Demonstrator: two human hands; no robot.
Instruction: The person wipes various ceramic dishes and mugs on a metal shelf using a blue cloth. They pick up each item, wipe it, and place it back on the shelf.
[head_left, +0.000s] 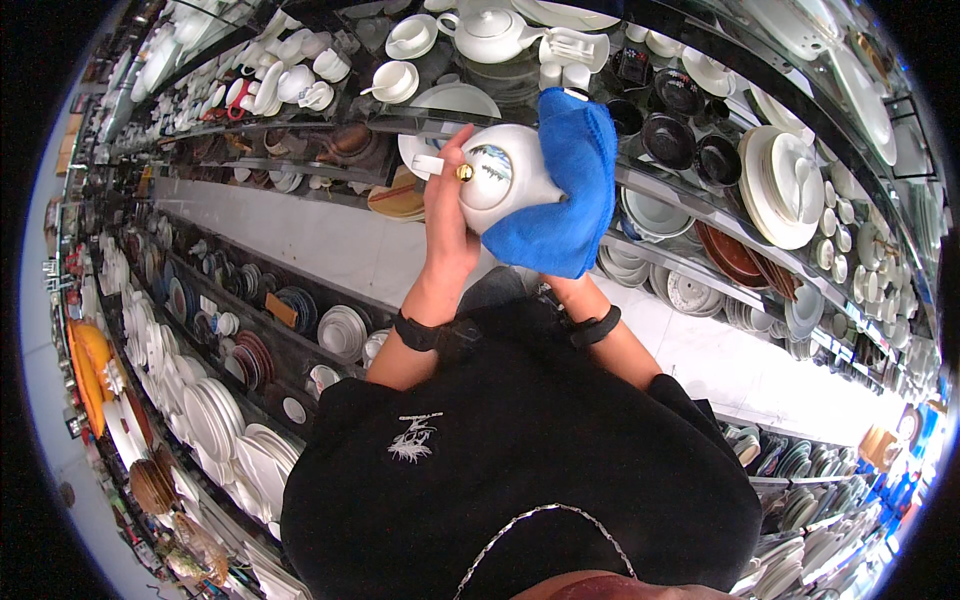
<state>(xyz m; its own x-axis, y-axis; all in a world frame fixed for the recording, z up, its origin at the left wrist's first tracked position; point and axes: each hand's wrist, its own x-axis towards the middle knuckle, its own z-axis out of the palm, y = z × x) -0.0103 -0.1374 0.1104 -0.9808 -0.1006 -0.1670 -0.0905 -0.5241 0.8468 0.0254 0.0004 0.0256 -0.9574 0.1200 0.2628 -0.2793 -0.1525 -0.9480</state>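
Observation:
A white ceramic teapot (523, 154) with a painted lid (489, 178) and a gold knob (465, 173) is held up in front of my chest. My left hand (448, 206) grips it on the handle side, with fingers around the body by the white handle (428, 164). A blue cloth (574, 202) drapes over the spout side of the pot. Beneath that cloth is my right hand, mostly hidden; only the wrist (568, 287) shows below its edge. The cloth lies against the teapot, and the spout is largely covered.
Ahead, a glass shelf carries another white teapot (491, 34), cups on saucers (395, 81), black bowls (668, 140) and stacked white plates (780, 187). Lower shelves hold more dishes. Behind me, stacked plates (212, 418) line another rack. A pale tiled floor (337, 232) runs between the racks.

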